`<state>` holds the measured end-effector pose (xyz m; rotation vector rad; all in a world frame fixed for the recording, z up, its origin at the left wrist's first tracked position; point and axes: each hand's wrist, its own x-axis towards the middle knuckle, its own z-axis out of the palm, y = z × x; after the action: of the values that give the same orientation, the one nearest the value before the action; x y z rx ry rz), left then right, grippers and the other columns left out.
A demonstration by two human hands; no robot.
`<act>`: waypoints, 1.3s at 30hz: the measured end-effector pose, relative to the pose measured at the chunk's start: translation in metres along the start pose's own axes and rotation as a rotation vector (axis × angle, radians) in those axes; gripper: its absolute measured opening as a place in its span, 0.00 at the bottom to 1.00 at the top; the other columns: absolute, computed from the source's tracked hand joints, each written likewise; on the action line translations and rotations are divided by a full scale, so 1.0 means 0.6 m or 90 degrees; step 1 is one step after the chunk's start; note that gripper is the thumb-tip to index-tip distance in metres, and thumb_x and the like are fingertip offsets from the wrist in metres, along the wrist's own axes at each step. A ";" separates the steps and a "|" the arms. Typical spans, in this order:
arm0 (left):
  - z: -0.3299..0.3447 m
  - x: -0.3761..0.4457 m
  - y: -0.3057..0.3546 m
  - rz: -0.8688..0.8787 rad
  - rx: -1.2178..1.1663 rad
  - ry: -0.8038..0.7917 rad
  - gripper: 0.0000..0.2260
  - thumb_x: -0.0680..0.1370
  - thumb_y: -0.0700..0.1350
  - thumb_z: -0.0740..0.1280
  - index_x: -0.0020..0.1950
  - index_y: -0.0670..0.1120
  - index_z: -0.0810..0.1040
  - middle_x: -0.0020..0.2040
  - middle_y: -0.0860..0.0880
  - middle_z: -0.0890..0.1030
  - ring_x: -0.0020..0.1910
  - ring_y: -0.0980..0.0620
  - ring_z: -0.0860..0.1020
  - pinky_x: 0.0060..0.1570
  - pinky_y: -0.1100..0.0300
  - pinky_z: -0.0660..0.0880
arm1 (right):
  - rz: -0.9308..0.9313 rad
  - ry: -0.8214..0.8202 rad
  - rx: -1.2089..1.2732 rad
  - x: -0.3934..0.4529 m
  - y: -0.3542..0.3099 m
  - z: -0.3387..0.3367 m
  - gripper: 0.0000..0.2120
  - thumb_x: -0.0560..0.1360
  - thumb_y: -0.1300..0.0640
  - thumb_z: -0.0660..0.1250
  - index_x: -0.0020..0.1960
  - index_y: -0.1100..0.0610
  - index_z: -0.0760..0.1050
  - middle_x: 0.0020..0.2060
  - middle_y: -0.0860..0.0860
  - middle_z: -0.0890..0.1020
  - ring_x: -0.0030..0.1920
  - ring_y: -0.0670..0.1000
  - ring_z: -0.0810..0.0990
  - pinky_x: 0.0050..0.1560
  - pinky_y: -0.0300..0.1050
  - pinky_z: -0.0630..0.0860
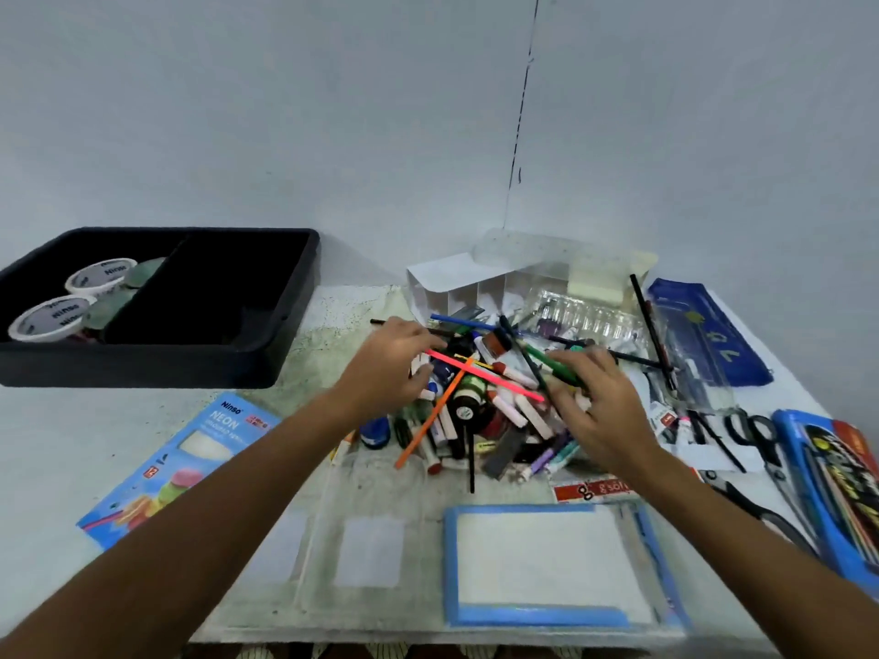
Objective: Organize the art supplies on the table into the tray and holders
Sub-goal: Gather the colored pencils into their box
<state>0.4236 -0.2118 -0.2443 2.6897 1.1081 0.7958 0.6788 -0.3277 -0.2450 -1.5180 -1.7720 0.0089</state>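
Supply pile [480, 397]: centre of surface [57, 435], tray [285, 297] far left. Our left hand [385, 368] over pile's left edge, grip unclear; our right hand [599, 406] grasping green pen [556, 366]. We advise lifting pens singly, avoiding tangled pink stick [485, 375].

Far left: black plastic two-compartment tray [266, 344], white tape rolls [102, 274] in left compartment.
Centre: jumbled heap of pens and markers [475, 406].
Behind heap: clear plastic divided holder [504, 283].
Right edge: black-handled scissors [754, 432].
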 end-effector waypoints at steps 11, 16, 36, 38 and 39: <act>0.005 0.028 -0.002 0.054 -0.002 0.023 0.06 0.72 0.42 0.71 0.47 0.44 0.85 0.38 0.49 0.79 0.37 0.50 0.76 0.37 0.54 0.73 | 0.375 0.078 0.398 -0.005 -0.009 0.006 0.06 0.78 0.65 0.65 0.46 0.57 0.79 0.30 0.42 0.77 0.31 0.39 0.74 0.35 0.35 0.70; -0.019 -0.003 0.029 -0.091 -0.169 0.083 0.05 0.74 0.39 0.73 0.49 0.46 0.85 0.38 0.53 0.80 0.36 0.56 0.77 0.37 0.62 0.73 | 0.521 0.050 0.610 0.029 -0.068 0.047 0.07 0.74 0.57 0.72 0.48 0.59 0.78 0.33 0.52 0.74 0.29 0.47 0.69 0.25 0.37 0.64; 0.047 -0.040 0.044 -0.204 -0.055 -0.036 0.05 0.74 0.46 0.72 0.43 0.45 0.84 0.39 0.52 0.73 0.38 0.55 0.72 0.35 0.61 0.66 | 0.562 0.021 0.804 0.045 -0.055 0.014 0.10 0.82 0.63 0.55 0.55 0.63 0.74 0.29 0.54 0.73 0.27 0.49 0.65 0.28 0.43 0.64; 0.046 -0.038 0.046 -0.230 -0.090 -0.003 0.04 0.74 0.44 0.71 0.40 0.45 0.83 0.39 0.51 0.74 0.40 0.55 0.73 0.38 0.59 0.70 | 0.552 -0.009 0.778 0.040 -0.056 0.015 0.09 0.81 0.64 0.58 0.55 0.65 0.75 0.30 0.54 0.73 0.27 0.49 0.66 0.27 0.41 0.64; 0.041 -0.038 0.047 -0.242 -0.115 0.027 0.04 0.73 0.43 0.71 0.39 0.45 0.82 0.39 0.52 0.73 0.40 0.55 0.72 0.39 0.60 0.70 | 0.551 -0.017 0.774 0.037 -0.057 0.015 0.08 0.80 0.64 0.59 0.55 0.65 0.75 0.31 0.54 0.74 0.27 0.49 0.66 0.27 0.41 0.64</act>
<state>0.4400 -0.2459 -0.2666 2.2276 1.4217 0.8388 0.6459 -0.3143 -0.2230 -1.1469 -0.6460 1.2721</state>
